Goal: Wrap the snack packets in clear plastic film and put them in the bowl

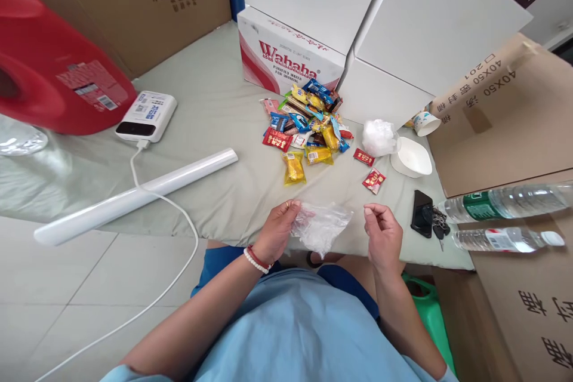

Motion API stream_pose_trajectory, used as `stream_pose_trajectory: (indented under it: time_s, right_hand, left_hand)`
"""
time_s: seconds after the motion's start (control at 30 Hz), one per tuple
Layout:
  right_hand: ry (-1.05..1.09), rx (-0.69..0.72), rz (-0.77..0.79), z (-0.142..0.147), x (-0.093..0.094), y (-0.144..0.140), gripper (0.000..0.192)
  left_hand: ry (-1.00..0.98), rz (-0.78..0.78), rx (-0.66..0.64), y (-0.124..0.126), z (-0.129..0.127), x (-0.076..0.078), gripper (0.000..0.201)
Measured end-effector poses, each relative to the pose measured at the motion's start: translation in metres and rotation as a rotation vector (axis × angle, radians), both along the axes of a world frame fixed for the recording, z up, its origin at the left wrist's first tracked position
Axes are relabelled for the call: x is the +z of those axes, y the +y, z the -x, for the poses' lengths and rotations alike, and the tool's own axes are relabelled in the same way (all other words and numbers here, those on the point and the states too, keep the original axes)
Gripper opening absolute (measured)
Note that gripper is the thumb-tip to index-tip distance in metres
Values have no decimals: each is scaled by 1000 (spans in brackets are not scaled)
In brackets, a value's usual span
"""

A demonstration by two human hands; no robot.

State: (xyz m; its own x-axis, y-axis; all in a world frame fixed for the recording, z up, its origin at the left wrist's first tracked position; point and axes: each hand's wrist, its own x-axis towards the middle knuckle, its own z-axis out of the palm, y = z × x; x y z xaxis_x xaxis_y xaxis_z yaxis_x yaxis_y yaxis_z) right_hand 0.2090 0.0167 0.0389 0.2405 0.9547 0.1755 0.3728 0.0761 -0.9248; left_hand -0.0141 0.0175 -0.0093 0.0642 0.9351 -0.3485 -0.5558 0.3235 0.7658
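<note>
My left hand (280,228) pinches the edge of a clear plastic bag (326,228) between thumb and fingers. The bag hangs crumpled over the table's front edge, and something reddish shows by its left side. Just right of the bag, apart from it, is my right hand (384,234), its thumb and forefinger pressed together and nothing visible in them. Beyond the hands lies a pile of wrapped snacks (308,119), with yellow snack packs (294,168) at its near side. Two small red packets (373,181) lie right of the pile, near a bunched white plastic bag (379,137).
A white bowl (412,157) and paper cup (426,123) stand at right, with a phone (421,213), keys (441,224) and water bottles (510,240) nearer. At left are a white roll (138,196), a corded white device (147,114) and a red jug (62,65). Boxes (290,59) line the back.
</note>
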Motion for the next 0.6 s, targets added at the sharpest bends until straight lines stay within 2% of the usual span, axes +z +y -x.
stream_pose_trajectory:
  time_s: [0.1, 0.2, 0.27, 0.33, 0.47, 0.6]
  right_hand:
    - [-185, 149, -88, 22, 1, -17, 16]
    - [-353, 406, -21, 44, -12, -18, 28]
    - [-406, 497, 22, 52, -25, -12, 30]
    - [-400, 523, 27, 54, -33, -7, 14]
    - [-255, 477, 56, 46, -30, -1, 13]
    - [1, 378, 211, 38, -20, 1, 20]
  left_hand:
    - [100, -40, 59, -1, -8, -2, 44]
    - [94, -69, 90, -2, -12, -1, 43]
    - [125, -81, 109, -3, -10, -1, 44]
    - [232, -89, 164, -3, -5, -4, 47]
    - [443, -51, 345, 0, 10, -13, 54]
    - [390, -31, 394, 2, 12, -15, 55]
